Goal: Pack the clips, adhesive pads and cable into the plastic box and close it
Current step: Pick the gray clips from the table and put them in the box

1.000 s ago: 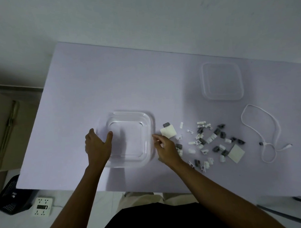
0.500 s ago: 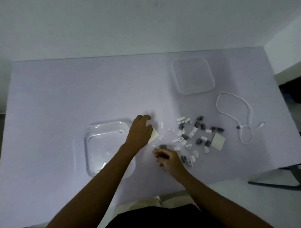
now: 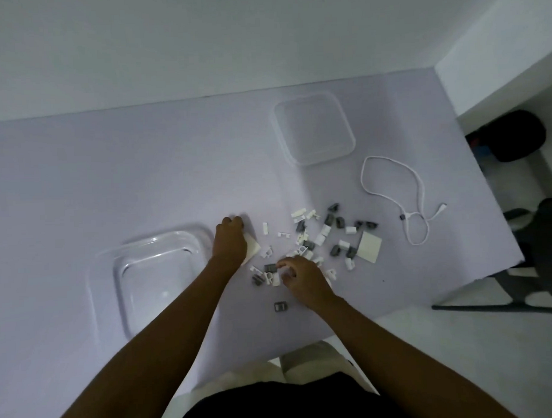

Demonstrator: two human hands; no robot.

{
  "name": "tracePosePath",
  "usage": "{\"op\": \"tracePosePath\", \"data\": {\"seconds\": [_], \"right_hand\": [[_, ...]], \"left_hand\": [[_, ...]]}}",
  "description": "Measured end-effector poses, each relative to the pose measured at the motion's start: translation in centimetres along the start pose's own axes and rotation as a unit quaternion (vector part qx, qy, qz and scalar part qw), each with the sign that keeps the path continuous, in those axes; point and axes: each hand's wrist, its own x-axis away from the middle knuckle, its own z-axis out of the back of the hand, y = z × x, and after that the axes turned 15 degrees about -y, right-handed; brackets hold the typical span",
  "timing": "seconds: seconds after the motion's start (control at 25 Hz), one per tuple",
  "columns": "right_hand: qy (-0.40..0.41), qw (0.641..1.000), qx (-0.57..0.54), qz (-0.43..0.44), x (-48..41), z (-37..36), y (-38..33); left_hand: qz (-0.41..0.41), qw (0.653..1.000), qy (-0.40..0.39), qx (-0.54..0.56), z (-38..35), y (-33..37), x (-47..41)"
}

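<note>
The clear plastic box [image 3: 163, 241] stands open on the lilac table [image 3: 110, 170], left of centre. My left hand [image 3: 229, 241] lies just right of it, fingers curled down over a cream adhesive pad [image 3: 253, 248] that sticks out from under the palm. My right hand [image 3: 299, 276] pinches at a grey clip [image 3: 270, 267] on the near side of the scattered white and grey clips [image 3: 328, 229]. A second adhesive pad [image 3: 368, 247] lies at the pile's right. The white cable [image 3: 393, 192] is looped further right. One grey clip [image 3: 280, 306] sits alone near the front edge.
The box's clear lid [image 3: 314, 129] lies at the back, right of centre. The table's right edge runs diagonally past the cable; beyond it are a black bag [image 3: 513, 135] and a dark chair [image 3: 545, 262] on the floor. A wall bounds the far side.
My left hand left the box's rim and crossed right onto the adhesive pad. My right hand slid into the near clips. The view swung right and closer.
</note>
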Motion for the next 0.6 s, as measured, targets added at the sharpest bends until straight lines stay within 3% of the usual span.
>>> {"op": "tracePosePath", "data": {"seconds": [0.12,0.24,0.28,0.4,0.44,0.52,0.56,0.6], "right_hand": [[-0.027,0.996,0.085,-0.007,-1.9,-0.6,-0.8],[-0.063,0.988,0.142,0.001,-2.9,-1.1,-0.4],[-0.066,0.989,0.129,-0.004,-3.0,-1.1,-0.1],[-0.024,0.996,-0.082,-0.036,-2.3,-0.4,-0.2],[-0.016,0.975,-0.214,-0.056,-1.7,0.2,-0.3],[-0.034,0.877,-0.472,-0.078,0.0,1.8,0.1],[-0.045,0.819,-0.566,-0.079,0.8,2.6,0.3],[-0.042,0.786,-0.611,-0.08,1.5,3.5,0.7]], "left_hand": [[0.0,0.999,0.023,0.042,0.3,0.1,0.9],[0.03,0.97,0.04,0.237,2.1,1.7,2.6],[0.056,0.934,0.028,0.351,2.9,2.5,3.5],[0.08,0.748,-0.024,0.659,4.4,4.3,6.6],[0.072,0.703,-0.049,0.706,4.3,4.5,7.6],[0.068,0.645,-0.093,0.755,3.1,4.3,9.1],[0.088,0.638,-0.102,0.758,2.2,4.2,9.5],[0.113,0.651,-0.103,0.744,1.3,4.2,9.9]]}}
